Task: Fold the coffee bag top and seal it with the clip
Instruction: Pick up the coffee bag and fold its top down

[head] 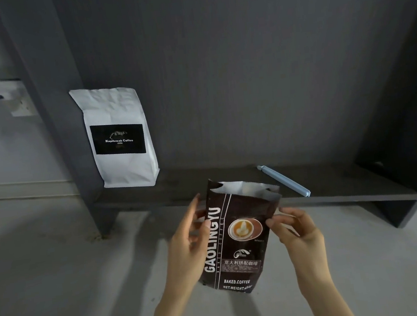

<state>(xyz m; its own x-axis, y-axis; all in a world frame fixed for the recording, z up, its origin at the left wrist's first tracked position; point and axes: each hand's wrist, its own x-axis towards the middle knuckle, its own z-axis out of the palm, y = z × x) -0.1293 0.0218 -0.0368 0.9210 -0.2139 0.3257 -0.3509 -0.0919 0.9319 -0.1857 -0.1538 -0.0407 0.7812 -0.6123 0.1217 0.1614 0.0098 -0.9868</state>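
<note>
A dark brown coffee bag (pixel 240 235) marked GAOLINGYU is held upright in the air in front of a low shelf. Its top is open and the silver lining shows. My left hand (pixel 189 244) grips the bag's left edge, thumb on the front. My right hand (pixel 299 233) pinches the bag's right edge between thumb and fingers. A long pale blue clip (pixel 283 180) lies on the shelf behind the bag, a little to its right, apart from both hands.
A white coffee bag (pixel 118 137) with a black label stands on the dark shelf (pixel 351 195), leaning against the left upright. A dark side panel closes the shelf at the right. A wall socket (pixel 15 97) with a cable is at the left. Grey floor lies below.
</note>
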